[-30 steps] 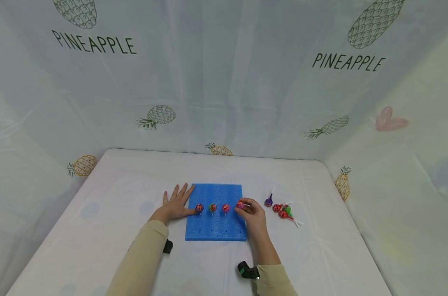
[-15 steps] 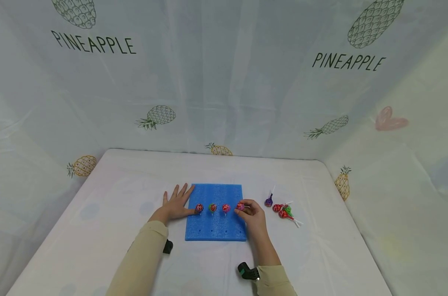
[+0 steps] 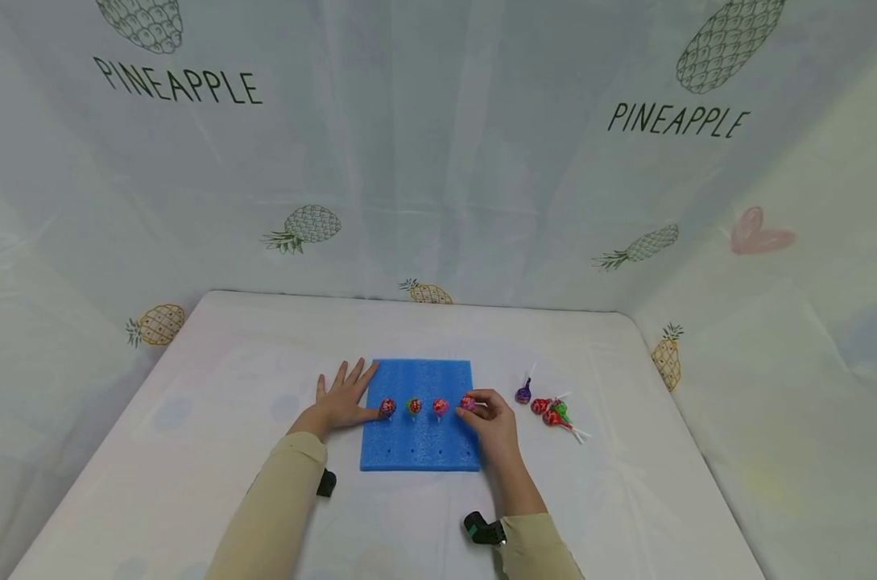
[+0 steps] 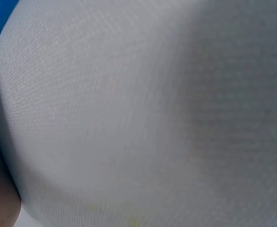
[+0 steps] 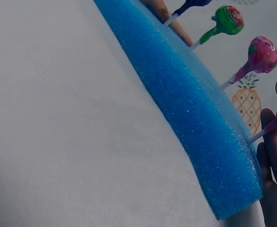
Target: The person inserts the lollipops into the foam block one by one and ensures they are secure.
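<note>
A blue foam board [image 3: 419,447] lies on the table with a row of lollipops standing in it. My left hand [image 3: 342,403] rests spread at the board's left edge, its thumb close to the leftmost lollipop [image 3: 387,407]. To the right of that stand a green-and-red lollipop [image 3: 414,406] and a pink one [image 3: 440,407]. At the row's right end, my right hand [image 3: 498,423] pinches another pink lollipop [image 3: 467,403] between thumb and fingers. In the right wrist view its white stick [image 5: 257,136] meets the foam's top. The left wrist view shows mostly tablecloth.
Right of the board lie loose lollipops: a purple one [image 3: 523,395] and a small pile of red ones [image 3: 552,418] with a green one [image 3: 562,411]. A row of small holes [image 3: 440,452] runs along the board's near side. Pineapple-print cloth [image 3: 409,161] hangs behind the table.
</note>
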### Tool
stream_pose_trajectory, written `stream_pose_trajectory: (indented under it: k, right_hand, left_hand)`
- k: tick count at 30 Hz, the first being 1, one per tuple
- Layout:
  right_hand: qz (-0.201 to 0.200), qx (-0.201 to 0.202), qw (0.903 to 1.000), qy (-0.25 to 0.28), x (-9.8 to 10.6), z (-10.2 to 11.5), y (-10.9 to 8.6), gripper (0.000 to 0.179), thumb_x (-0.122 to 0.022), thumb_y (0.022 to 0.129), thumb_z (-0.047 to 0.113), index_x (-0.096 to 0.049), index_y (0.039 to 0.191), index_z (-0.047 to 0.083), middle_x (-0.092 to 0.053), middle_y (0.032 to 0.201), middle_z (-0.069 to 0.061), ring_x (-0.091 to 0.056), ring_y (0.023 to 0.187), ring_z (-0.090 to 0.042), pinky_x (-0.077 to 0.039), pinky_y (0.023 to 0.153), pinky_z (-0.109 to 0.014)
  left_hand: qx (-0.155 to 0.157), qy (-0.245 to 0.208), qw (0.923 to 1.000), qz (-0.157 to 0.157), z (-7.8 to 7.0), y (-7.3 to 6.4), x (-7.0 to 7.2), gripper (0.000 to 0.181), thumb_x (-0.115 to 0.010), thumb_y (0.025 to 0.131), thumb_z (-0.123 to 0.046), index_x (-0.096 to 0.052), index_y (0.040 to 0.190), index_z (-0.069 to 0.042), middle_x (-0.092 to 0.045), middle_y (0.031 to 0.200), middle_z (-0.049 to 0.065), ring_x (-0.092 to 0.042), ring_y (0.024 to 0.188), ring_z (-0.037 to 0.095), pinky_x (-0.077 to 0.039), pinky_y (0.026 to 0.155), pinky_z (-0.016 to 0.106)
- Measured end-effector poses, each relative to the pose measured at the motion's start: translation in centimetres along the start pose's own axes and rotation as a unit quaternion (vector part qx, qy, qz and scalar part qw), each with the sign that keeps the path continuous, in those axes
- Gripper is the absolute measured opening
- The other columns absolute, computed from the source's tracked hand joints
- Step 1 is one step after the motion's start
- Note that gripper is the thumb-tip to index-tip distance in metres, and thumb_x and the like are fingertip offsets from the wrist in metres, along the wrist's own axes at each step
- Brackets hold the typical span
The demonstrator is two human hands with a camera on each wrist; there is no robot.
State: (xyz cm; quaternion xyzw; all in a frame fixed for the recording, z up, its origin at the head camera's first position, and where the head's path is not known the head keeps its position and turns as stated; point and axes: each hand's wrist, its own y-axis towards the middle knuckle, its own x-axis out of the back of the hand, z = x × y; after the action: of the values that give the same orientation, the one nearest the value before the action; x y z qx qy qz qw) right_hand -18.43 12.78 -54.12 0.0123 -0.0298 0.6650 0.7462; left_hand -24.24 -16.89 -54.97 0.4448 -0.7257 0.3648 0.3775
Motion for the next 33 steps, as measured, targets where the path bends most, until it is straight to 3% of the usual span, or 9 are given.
stream_pose_trajectory:
  k: [7, 13, 18, 24, 33]
  right_hand:
    - [0.006, 0.015, 0.9997, -0.020, -0.1, -0.1, -0.5, 0.028, -0.079, 0.082, 0.005, -0.067, 0.107, 0.006, -0.065, 0.101, -0.007, -0.064, 0.092, -0.020, -0.052, 0.082, -0.022]
    - [0.015, 0.022, 0.9992, -0.029, -0.2, 0.3, -0.9, 0.029, -0.078, 0.083, 0.005, -0.065, 0.109, 0.007, -0.064, 0.106, -0.006, -0.062, 0.100, -0.022, -0.045, 0.099, -0.038]
    - [0.013, 0.018, 0.9992, -0.033, 0.3, 0.5, -1.3, 0.035, -0.080, 0.081, 0.009, -0.066, 0.112, 0.010, -0.066, 0.109, -0.006, -0.061, 0.106, -0.023, -0.045, 0.099, -0.044]
    - [-0.006, 0.029, 0.9992, -0.028, 2.4, 0.4, -1.5, 0.039, -0.079, 0.082, 0.008, -0.064, 0.118, 0.005, -0.064, 0.119, -0.017, -0.059, 0.112, -0.032, -0.050, 0.093, -0.036]
    - [-0.059, 0.030, 0.9957, -0.065, 6.6, 0.7, -1.7, 0.040, -0.079, 0.082, 0.007, -0.064, 0.119, 0.003, -0.063, 0.120, -0.017, -0.059, 0.109, -0.029, -0.048, 0.083, -0.017]
  left_hand:
    - [0.005, 0.007, 0.9998, 0.016, -0.8, -0.6, 0.7, 0.104, -0.061, 0.082, -0.067, -0.009, 0.159, -0.020, -0.001, 0.163, 0.014, 0.010, 0.146, 0.040, 0.012, 0.105, 0.068]
    - [0.001, 0.003, 1.0000, 0.008, -0.8, -0.6, 0.7, 0.105, -0.061, 0.080, -0.069, -0.013, 0.158, -0.018, -0.004, 0.162, 0.017, 0.007, 0.145, 0.043, 0.012, 0.105, 0.069]
    - [0.001, 0.014, 0.9999, 0.003, -0.2, -0.2, 0.1, 0.107, -0.061, 0.080, -0.070, -0.011, 0.158, -0.019, -0.002, 0.162, 0.016, 0.009, 0.145, 0.042, 0.011, 0.104, 0.070]
    - [0.004, 0.002, 1.0000, 0.000, 0.0, 0.0, -0.1, 0.108, -0.063, 0.078, -0.070, -0.012, 0.158, -0.019, -0.003, 0.162, 0.015, 0.008, 0.146, 0.042, 0.012, 0.104, 0.070]
    - [0.003, 0.013, 0.9999, 0.000, 0.2, 0.2, -0.4, 0.107, -0.062, 0.079, -0.069, -0.011, 0.158, -0.020, -0.003, 0.163, 0.014, 0.008, 0.146, 0.042, 0.011, 0.104, 0.070]
